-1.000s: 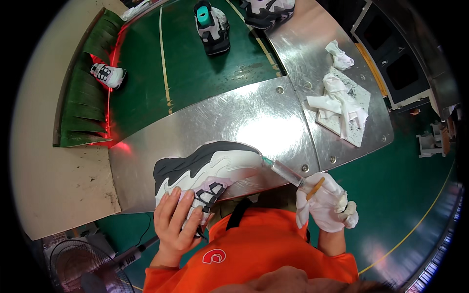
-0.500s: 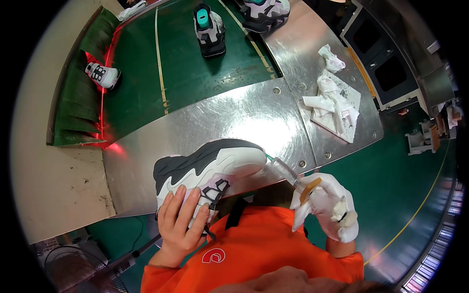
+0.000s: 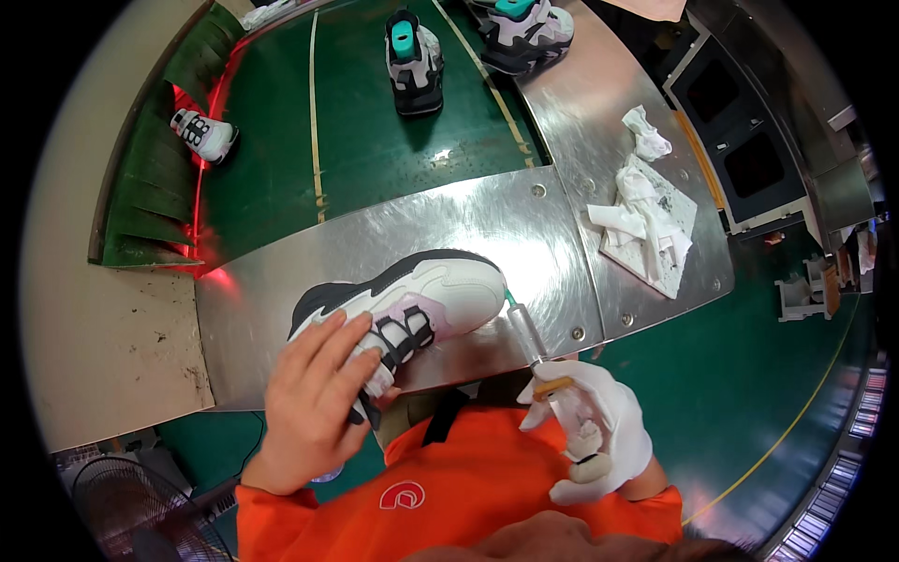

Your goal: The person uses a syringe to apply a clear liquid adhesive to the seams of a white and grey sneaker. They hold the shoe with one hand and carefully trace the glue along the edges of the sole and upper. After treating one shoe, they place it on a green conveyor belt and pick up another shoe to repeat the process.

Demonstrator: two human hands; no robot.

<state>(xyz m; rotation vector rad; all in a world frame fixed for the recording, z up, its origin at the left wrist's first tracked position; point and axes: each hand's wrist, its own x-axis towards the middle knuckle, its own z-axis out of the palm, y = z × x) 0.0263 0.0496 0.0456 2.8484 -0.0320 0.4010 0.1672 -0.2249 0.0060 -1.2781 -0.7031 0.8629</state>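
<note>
A white, lilac and black sneaker [image 3: 457, 292] lies tilted on its side on the metal table, sole away from me, toe to the right. My bare left hand [image 3: 318, 389] grips it around the heel and collar, which the fingers partly hide. My right hand [image 3: 609, 426], in a white glove, is closed round a clear syringe [image 3: 526, 330] with a tan finger flange. The syringe's green tip [image 3: 508, 296] is at the sole edge by the toe; whether it touches is hard to tell. A small pale lump with a black band sits against the glove.
Beyond the metal table [image 3: 412, 211] runs a green conveyor belt [image 3: 365, 150] carrying a sneaker [image 3: 415, 70] and, by the flaps, another [image 3: 204, 137]. One more sneaker [image 3: 529, 37] stands at the far right. Crumpled white cloths [image 3: 646, 220] lie on a speckled board [image 3: 670, 267].
The sneaker has rolled to show more of its laces and upper. My right hand has come left and nearer with the syringe, which now stands steeper. My left hand has shifted slightly left.
</note>
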